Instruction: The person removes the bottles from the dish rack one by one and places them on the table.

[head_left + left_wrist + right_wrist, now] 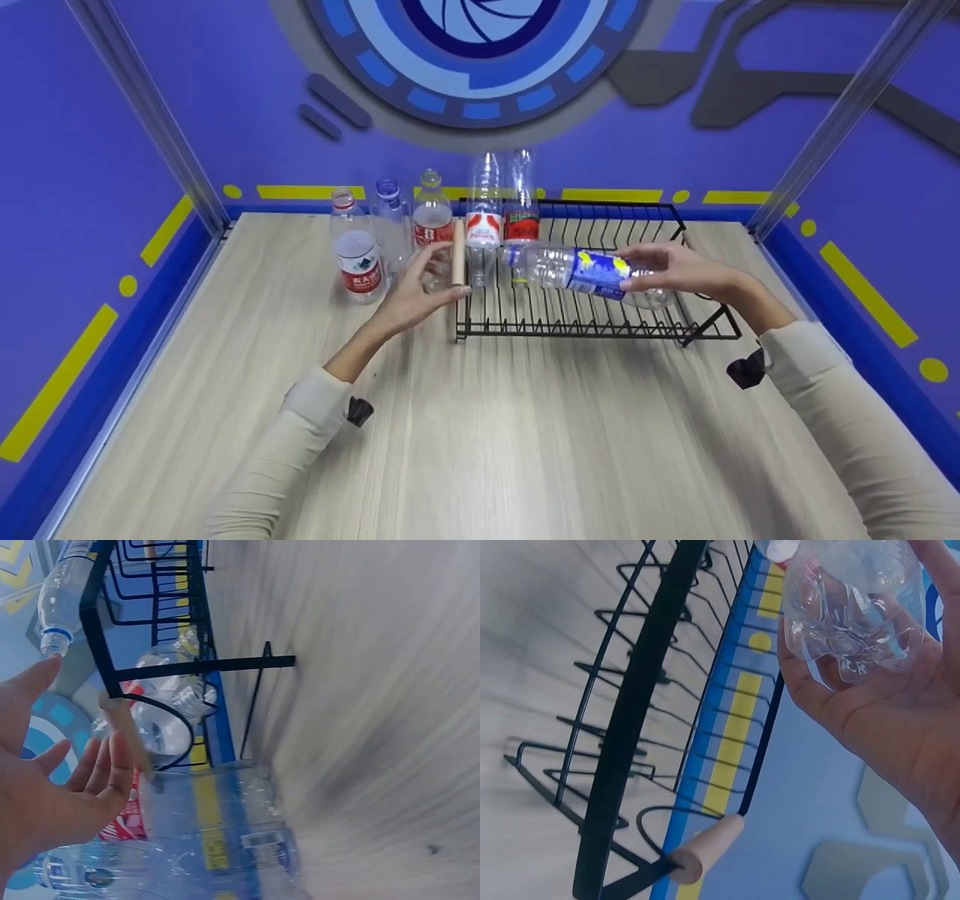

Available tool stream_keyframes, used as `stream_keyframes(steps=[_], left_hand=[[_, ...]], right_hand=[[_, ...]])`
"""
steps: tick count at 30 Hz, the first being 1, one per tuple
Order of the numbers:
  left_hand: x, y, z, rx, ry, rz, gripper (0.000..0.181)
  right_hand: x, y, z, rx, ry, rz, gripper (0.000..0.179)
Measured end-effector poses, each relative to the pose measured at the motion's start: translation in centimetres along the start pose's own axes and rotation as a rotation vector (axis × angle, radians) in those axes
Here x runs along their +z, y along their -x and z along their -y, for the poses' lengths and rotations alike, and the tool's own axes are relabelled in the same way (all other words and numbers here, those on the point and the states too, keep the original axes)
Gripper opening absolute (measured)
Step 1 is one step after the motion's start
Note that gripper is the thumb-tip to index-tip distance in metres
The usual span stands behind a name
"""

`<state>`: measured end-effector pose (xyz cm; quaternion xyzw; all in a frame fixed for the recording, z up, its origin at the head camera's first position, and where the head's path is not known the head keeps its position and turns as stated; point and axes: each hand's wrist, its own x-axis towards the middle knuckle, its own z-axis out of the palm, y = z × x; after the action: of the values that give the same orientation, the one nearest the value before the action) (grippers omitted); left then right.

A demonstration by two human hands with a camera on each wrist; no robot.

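My right hand [679, 270] grips a clear plastic bottle [596, 274] with a blue and yellow label, near its base. The bottle lies almost level above the black wire dish rack [641, 720], its blue-ringed neck pointing left. In the right wrist view, fingers and thumb are around the bottle's base. My left hand [420, 292] is at the rack's left end, thumb and fingers spread beside the wooden handle [459, 251], holding nothing. Two bottles, one with a red-and-white label [484, 229] and one with a red label [521, 226], stand in the rack's left part.
Left of the rack stand a bottle with a white-and-red label [360, 262], a bluish clear bottle [391, 225] and another red-labelled bottle [433, 225]. A second wooden handle [709, 847] is on the rack's right end. Blue panels [225, 135] enclose the wooden table [480, 450].
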<state>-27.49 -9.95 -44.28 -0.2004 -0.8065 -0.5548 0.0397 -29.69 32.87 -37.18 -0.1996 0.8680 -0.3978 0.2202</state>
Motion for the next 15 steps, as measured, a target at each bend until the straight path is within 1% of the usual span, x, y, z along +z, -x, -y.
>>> stream_keyframes(steps=[3,8,10,15], left_hand=[[0.1,-0.2,-1.0,0.076,-0.078,-0.036,0.081],[0.4,-0.1,-2.4,0.156,-0.187,-0.034,0.086],[0.5,-0.1,-2.8,0.178,-0.223,-0.026,0.086],[0.9,0.1,-3.3,0.22,-0.275,-0.01,0.086]], right_hand=[[0.4,-0.1,0.3,0.002,0.001,0.014,0.066],[0.9,-0.1,0.9,0.012,0.013,0.019,0.065],[1.1,-0.2,1.0,0.002,0.016,0.021,0.065],[1.6,-0.5,0.9,-0.017,0.003,0.038,0.065]])
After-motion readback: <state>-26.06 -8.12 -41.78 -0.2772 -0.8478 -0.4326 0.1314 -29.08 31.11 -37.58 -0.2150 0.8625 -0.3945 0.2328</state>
